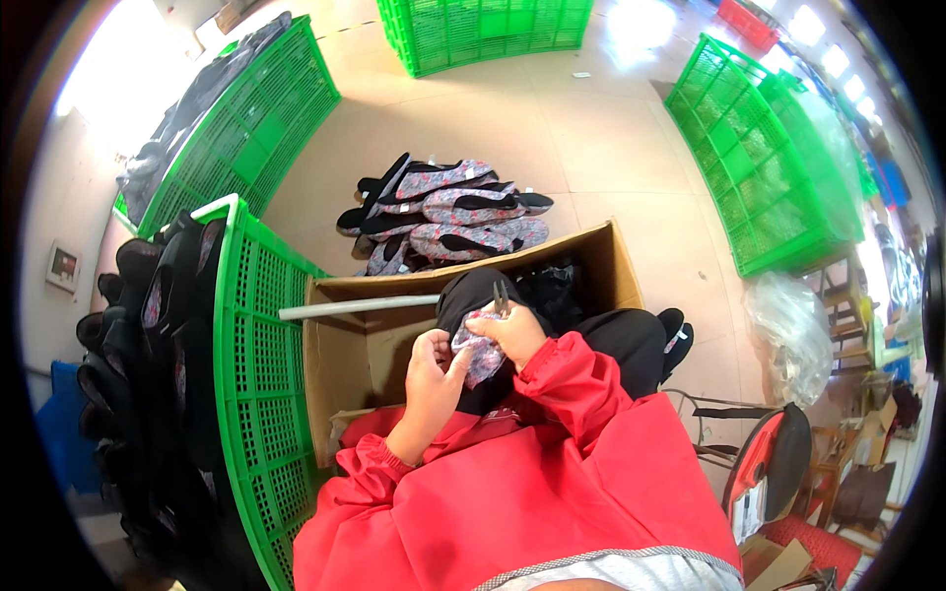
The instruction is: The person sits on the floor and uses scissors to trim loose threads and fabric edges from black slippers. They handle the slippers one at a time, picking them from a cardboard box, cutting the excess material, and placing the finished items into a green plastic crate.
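Over my lap, a shoe of grey-and-pink floral cloth (pixel 479 361) is held between my two hands, close to my black-trousered knee. My left hand (pixel 431 382) is closed, pinching the shoe's left edge between thumb and fingers. Closed around a small pair of dark snips (pixel 501 297), my right hand (pixel 512 333) also presses on the shoe's upper side. The blades point up and away from me. The shoe's underside and part of its far end are hidden by my fingers and leg.
An open cardboard box (pixel 370 360) surrounds my legs, with a pale bar (pixel 360 306) across it. Beyond it lie piled floral shoes (pixel 463 212). A green crate (pixel 258 394) at left borders black shoes (pixel 158 325). A plastic bag (pixel 788 335) and chair (pixel 764 463) stand at right.
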`<state>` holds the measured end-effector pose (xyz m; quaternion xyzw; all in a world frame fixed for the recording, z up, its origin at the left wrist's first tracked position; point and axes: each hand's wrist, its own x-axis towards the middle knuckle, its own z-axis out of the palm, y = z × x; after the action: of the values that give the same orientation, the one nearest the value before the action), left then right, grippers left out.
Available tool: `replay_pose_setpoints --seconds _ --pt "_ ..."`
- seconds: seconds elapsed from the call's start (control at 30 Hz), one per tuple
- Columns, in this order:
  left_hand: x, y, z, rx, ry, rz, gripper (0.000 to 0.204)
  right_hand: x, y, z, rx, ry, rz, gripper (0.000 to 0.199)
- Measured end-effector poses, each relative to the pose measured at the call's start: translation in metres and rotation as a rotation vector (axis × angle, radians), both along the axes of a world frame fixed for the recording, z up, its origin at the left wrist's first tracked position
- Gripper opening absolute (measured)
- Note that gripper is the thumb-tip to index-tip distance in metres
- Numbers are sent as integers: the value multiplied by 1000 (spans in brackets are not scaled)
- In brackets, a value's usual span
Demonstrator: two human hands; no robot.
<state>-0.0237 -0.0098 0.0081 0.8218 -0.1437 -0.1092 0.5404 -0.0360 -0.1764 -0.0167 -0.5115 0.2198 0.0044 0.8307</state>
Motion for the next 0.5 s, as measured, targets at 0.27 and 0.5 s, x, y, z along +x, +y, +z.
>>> replay_pose_setpoints --seconds 0.27,0.5 --pt "-7 6 -17 -300 268 -22 46 11 -13 -7 196 69 59 14" --pt "-7 -9 -14 -537 457 -18 37 19 -28 -6 385 100 -46 10"
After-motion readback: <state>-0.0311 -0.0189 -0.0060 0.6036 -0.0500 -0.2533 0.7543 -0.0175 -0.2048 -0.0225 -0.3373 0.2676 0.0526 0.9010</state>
